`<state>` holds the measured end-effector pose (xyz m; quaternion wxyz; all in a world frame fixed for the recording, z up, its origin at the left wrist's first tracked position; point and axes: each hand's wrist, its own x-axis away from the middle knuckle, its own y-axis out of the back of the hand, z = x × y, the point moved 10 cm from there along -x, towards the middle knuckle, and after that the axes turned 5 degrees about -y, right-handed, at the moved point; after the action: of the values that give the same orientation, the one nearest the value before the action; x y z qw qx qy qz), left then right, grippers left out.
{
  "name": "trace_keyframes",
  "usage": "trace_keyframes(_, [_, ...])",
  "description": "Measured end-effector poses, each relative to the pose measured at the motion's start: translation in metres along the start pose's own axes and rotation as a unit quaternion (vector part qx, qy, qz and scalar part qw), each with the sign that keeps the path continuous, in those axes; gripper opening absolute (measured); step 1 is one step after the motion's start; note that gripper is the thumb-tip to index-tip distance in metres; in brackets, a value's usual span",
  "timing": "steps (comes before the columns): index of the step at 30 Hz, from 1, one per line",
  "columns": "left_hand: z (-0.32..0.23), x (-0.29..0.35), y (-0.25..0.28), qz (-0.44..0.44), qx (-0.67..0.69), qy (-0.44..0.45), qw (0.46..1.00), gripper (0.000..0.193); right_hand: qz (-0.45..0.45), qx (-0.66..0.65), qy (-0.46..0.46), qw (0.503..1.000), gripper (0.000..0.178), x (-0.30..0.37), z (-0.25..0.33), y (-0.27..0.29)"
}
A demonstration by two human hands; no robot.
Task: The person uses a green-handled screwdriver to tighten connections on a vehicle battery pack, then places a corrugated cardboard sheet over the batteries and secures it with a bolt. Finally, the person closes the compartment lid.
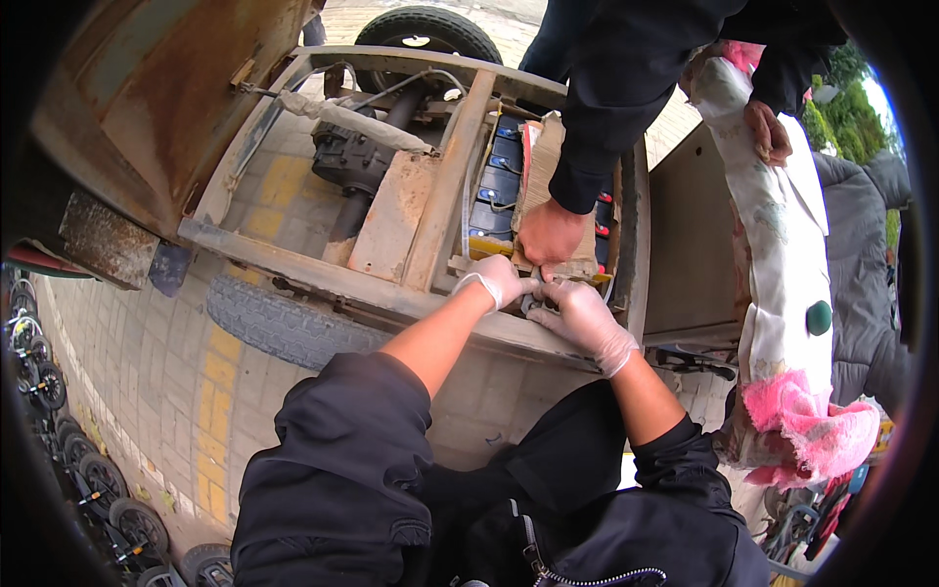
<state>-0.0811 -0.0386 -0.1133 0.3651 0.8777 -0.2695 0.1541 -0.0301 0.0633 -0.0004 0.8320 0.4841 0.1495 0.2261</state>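
My left hand (496,283), in a thin clear glove, reaches into the near end of a battery compartment in a vehicle frame (293,266). Its fingertips are pressed together near those of my right hand (584,319), also gloved and closed. What either hand pinches is small and mostly hidden by the fingers. Another person's bare hand (554,235) comes down from above and meets my fingertips at the same spot. Behind our hands, dark batteries (497,174) with blue caps stand in a row, with a sheet of cardboard (541,171) beside them.
An axle housing (344,157) lies in the open frame to the left. Tyres show at the far side (430,31) and near side (284,318). A rusty panel (176,88) rises at the left. A white-covered seat (773,254) with a pink towel (812,421) stands right.
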Motion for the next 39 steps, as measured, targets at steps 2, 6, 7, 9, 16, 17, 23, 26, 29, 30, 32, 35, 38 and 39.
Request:
trace_keyframes(2, [0.002,-0.002,-0.003,0.005,0.000,0.002,1.000,0.056,-0.016,0.045,-0.032,0.998,0.024,-0.001,-0.004,-0.006])
trace_keyframes(6, [0.008,-0.010,-0.008,-0.008,-0.039,0.007,0.999,0.056,-0.078,0.100,-0.108,0.986,0.027,0.004,-0.009,-0.012])
trace_keyframes(7, [0.007,-0.010,-0.006,-0.028,-0.041,-0.005,0.999,0.055,-0.093,0.114,-0.133,0.980,0.027,0.005,-0.011,-0.013])
trace_keyframes(9, [0.004,-0.011,-0.004,-0.060,-0.050,-0.030,0.997,0.056,-0.113,0.114,-0.160,0.974,0.026,0.005,-0.010,-0.015])
trace_keyframes(16, [0.010,-0.010,-0.009,-0.012,-0.054,0.013,0.998,0.056,-0.034,-0.067,-0.282,0.956,0.046,0.016,-0.041,-0.008])
trace_keyframes(17, [0.008,-0.008,-0.006,-0.032,-0.049,0.010,0.998,0.056,-0.051,-0.094,-0.295,0.949,0.034,0.020,-0.046,0.000])
trace_keyframes(23, [0.006,-0.007,-0.001,-0.065,-0.023,-0.003,0.998,0.053,-0.062,0.067,0.035,0.995,0.030,0.006,0.006,0.018])
trace_keyframes(26, [0.006,-0.006,0.000,-0.068,-0.017,0.002,0.998,0.053,-0.048,0.110,0.007,0.993,0.023,0.000,0.006,0.004])
trace_keyframes(29, [0.005,-0.004,0.002,-0.074,-0.017,0.005,0.997,0.053,-0.024,0.112,-0.070,0.991,0.027,0.001,-0.002,-0.008])
trace_keyframes(30, [0.004,-0.003,0.004,-0.084,-0.019,-0.001,0.996,0.054,-0.007,0.091,-0.070,0.993,0.031,0.003,-0.001,-0.011])
trace_keyframes(32, [0.005,-0.003,0.001,-0.065,-0.029,0.006,0.997,0.056,-0.074,0.000,-0.151,0.986,0.029,0.009,-0.017,0.004])
trace_keyframes(35, [0.008,-0.007,-0.008,-0.010,-0.035,0.021,0.999,0.063,-0.133,-0.030,-0.083,0.987,0.018,0.012,-0.007,0.020])
trace_keyframes(38, [0.009,-0.010,-0.007,-0.015,-0.023,0.024,0.999,0.065,-0.066,-0.035,-0.010,0.997,0.035,0.012,0.004,0.010])
trace_keyframes(39, [0.011,-0.010,-0.008,-0.008,-0.027,0.027,0.999,0.065,-0.056,-0.031,-0.030,0.997,0.036,0.012,-0.001,0.008])
